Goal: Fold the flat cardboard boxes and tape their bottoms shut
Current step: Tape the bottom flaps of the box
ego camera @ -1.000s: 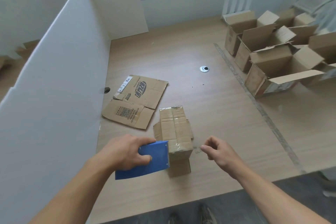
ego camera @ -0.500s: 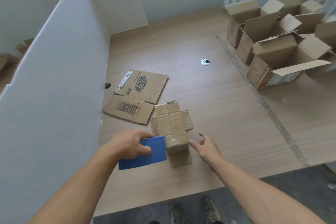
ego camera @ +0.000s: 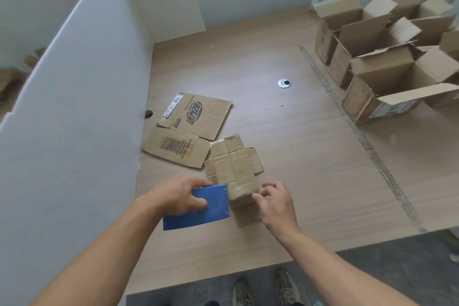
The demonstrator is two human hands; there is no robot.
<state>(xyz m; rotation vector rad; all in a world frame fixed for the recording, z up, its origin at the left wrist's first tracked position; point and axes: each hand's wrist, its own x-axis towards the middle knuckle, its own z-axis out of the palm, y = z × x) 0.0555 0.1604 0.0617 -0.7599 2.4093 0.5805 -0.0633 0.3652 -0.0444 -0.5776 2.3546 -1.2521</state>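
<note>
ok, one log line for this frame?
left hand: grips blue tape dispenser | right hand: curled at small box | small box: taped face up

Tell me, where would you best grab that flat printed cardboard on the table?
Probably its far right edge, coming from the right across the table: the flat cardboard lies flush, the white wall crowds its left and the small box its near corner.

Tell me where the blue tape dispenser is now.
Head view: the blue tape dispenser is near the front edge of the table, gripped by the left hand, its right end against the small box.
</note>
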